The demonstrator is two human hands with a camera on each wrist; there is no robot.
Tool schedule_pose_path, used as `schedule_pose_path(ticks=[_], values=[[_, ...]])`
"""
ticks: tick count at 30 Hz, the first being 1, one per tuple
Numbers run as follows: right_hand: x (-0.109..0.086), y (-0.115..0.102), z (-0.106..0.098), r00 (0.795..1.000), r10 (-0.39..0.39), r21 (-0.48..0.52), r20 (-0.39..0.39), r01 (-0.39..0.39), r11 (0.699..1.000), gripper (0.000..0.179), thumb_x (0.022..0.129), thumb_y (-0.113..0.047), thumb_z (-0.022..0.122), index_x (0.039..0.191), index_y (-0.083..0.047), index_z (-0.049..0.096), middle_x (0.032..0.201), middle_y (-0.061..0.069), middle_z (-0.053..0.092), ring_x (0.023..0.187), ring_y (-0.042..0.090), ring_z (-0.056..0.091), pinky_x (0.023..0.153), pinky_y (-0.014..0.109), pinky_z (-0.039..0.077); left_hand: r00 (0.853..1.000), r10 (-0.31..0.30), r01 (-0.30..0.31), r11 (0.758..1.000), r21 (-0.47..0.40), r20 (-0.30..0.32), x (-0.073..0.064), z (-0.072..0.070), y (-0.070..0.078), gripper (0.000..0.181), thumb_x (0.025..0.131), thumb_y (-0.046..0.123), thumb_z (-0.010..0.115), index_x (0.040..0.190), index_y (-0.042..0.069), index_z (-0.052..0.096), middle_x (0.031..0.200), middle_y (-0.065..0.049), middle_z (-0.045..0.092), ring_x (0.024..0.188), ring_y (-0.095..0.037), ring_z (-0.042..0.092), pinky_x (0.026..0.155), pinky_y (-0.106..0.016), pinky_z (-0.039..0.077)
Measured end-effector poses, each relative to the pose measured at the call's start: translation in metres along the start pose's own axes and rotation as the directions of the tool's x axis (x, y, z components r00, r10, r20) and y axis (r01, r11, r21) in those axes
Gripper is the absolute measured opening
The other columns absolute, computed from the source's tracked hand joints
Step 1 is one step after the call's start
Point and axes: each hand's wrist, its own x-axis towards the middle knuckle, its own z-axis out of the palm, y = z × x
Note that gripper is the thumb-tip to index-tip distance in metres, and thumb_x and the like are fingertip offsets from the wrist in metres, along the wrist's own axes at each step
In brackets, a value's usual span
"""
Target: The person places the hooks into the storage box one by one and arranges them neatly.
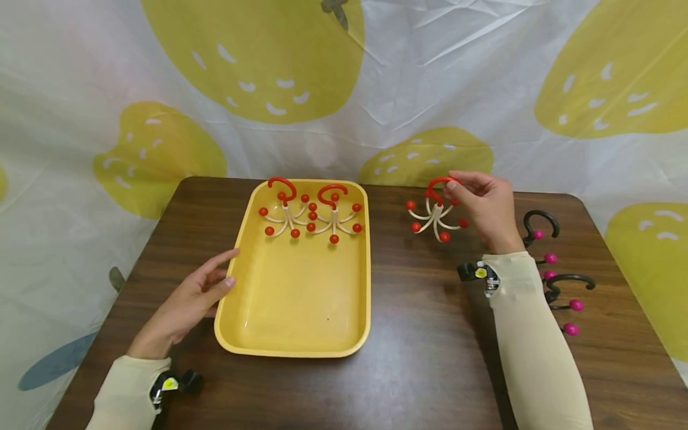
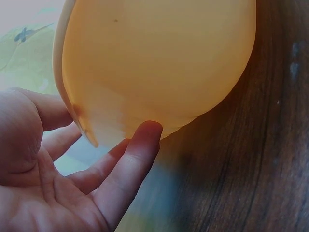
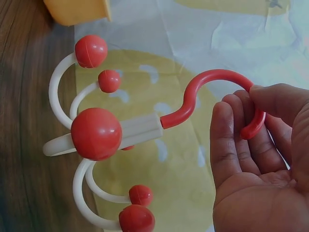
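My right hand point(image 1: 486, 206) pinches the red hook of a white octopus-style hook hanger point(image 1: 436, 216) between thumb and fingers, right of the tray. In the right wrist view the hanger's white arms point(image 3: 60, 92), tipped with red balls, hang away from the hand point(image 3: 260, 159). My left hand point(image 1: 185, 304) is at the left side of the yellow tray point(image 1: 292, 310), fingers fairly straight, with fingertips right at its rim. Inside the tray's far end sit two matching hangers, one on the left point(image 1: 287, 218) and one on the right point(image 1: 334, 221).
Black hook hangers with pink balls, one farther back point(image 1: 540, 224) and one nearer point(image 1: 570, 280), lie on the right of the brown wooden table point(image 1: 419, 358), partly behind my right forearm. A fruit-patterned curtain point(image 1: 408, 71) hangs along the table's far edge.
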Motion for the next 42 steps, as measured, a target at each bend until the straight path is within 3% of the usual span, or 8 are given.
schedule_pose_path(ticks=[8, 23, 42], values=[[-0.002, -0.012, 0.008, 0.999, -0.042, 0.067, 0.028, 0.040, 0.997, 0.016, 0.093, -0.001, 0.080, 0.109, -0.001, 0.081, 0.087, 0.000, 0.082, 0.074, 0.010, 0.078, 0.067, 0.021, 0.062, 1.000, 0.001, -0.001, 1.000, 0.001, -0.002, 0.000, -0.001, 0.000, 0.065, 0.112, 0.029, 0.056, 0.169, 0.021, 0.026, 0.145, -0.034, 0.049, 0.108, -0.024, 0.071, 0.079, -0.046, 0.066], [-0.012, -0.029, 0.025, 0.993, -0.080, 0.028, 0.088, 0.078, 0.997, 0.021, 0.093, -0.002, 0.080, 0.113, 0.003, 0.079, 0.090, 0.000, 0.082, 0.078, 0.011, 0.079, 0.074, 0.024, 0.064, 1.000, -0.007, 0.007, 1.000, 0.000, -0.004, 0.000, -0.001, -0.002, 0.065, 0.111, 0.030, 0.057, 0.169, 0.023, 0.027, 0.146, -0.034, 0.049, 0.110, -0.026, 0.071, 0.080, -0.047, 0.066], [-0.027, -0.043, 0.058, 0.967, -0.154, 0.015, 0.204, 0.154, 0.988, 0.018, 0.094, 0.003, 0.076, 0.111, 0.000, 0.081, 0.092, -0.002, 0.082, 0.082, 0.008, 0.078, 0.076, 0.024, 0.064, 1.000, -0.007, 0.007, 1.000, 0.011, -0.006, 0.001, -0.001, -0.002, 0.065, 0.111, 0.031, 0.057, 0.169, 0.024, 0.027, 0.147, -0.033, 0.050, 0.111, -0.027, 0.070, 0.080, -0.047, 0.066]])
